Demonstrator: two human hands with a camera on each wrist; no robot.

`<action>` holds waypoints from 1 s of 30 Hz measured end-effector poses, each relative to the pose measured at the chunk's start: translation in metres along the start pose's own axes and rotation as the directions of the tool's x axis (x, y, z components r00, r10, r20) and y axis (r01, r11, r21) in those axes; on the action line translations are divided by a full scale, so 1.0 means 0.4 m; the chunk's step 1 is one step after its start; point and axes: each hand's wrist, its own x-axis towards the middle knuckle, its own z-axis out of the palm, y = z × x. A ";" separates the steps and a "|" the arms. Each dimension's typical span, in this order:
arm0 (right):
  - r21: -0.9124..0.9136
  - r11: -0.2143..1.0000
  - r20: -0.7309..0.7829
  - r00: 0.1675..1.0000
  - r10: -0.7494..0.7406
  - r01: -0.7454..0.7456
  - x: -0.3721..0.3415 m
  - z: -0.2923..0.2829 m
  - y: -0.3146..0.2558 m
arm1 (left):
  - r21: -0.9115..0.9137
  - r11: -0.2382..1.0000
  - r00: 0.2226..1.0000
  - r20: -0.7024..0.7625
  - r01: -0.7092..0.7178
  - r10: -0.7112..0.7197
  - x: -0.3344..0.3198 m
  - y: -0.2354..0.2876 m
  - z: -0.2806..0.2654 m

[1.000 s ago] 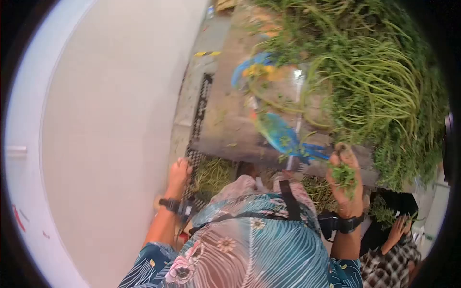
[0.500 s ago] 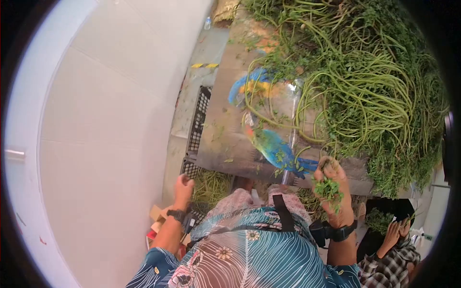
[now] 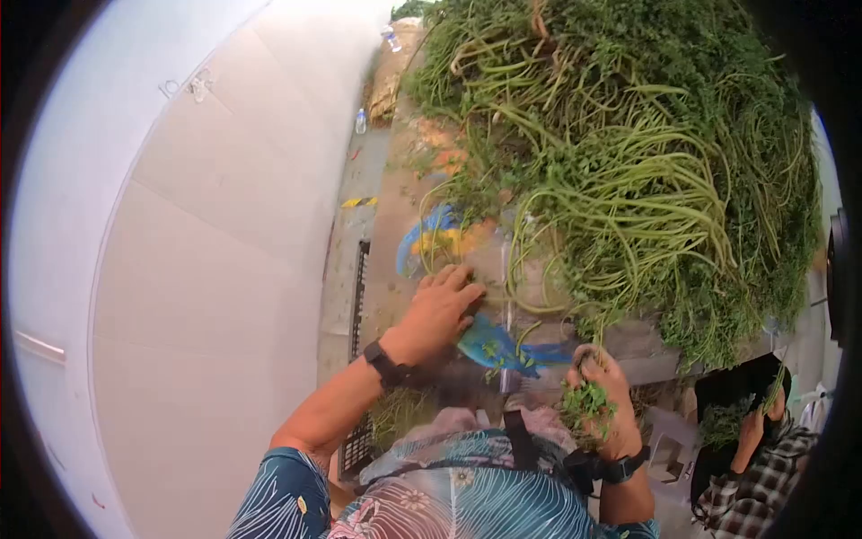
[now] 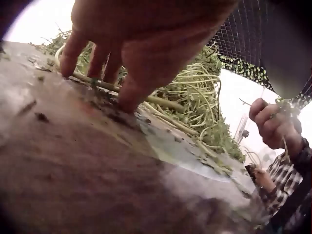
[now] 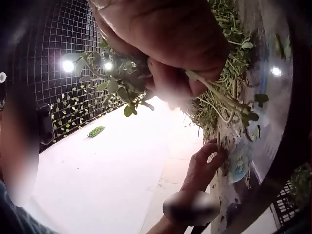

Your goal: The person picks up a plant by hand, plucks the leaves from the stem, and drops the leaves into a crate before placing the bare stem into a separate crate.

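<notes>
My left hand (image 3: 440, 310) reaches over the picture-printed tabletop (image 3: 386, 301). In the left wrist view its fingers (image 4: 100, 58) point down, spread, at a long green stem (image 4: 168, 103) lying on the surface, not visibly pinching it. My right hand (image 3: 606, 391) is curled round a small bunch of leafy sprigs (image 3: 585, 404) at the table's near edge. The right wrist view shows leaves (image 5: 117, 80) sticking out of that fist and a stem (image 5: 219, 97) trailing from it. A big heap of green stems (image 3: 655, 198) covers the table's far and right part.
A black crate (image 3: 357, 440) with cut stems stands below the table's near left edge. A pale wall (image 3: 215, 269) runs along the left. Another person in a checked shirt (image 3: 763, 476) holds greens at the lower right. A bottle (image 3: 361, 121) stands beyond the table.
My left hand has moved from beside the crate up and right onto the tabletop. My right hand still grips the sprigs. The head view has shifted, showing more of the heap.
</notes>
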 end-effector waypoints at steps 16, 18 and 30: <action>-0.014 0.998 0.091 0.994 0.066 -0.065 0.084 0.050 -0.029 | -0.776 0.613 0.632 -0.552 -0.149 -0.544 -0.001 -0.057 -0.408; -0.054 0.995 0.132 0.987 0.087 -0.081 0.101 0.077 -0.029 | -0.725 0.666 0.579 -0.623 -0.176 -0.526 -0.061 -0.056 -0.461; -0.209 0.978 0.438 0.892 0.109 -0.017 0.291 0.486 0.044 | -0.711 0.659 0.374 -0.559 0.244 -0.741 -0.463 -0.050 -0.491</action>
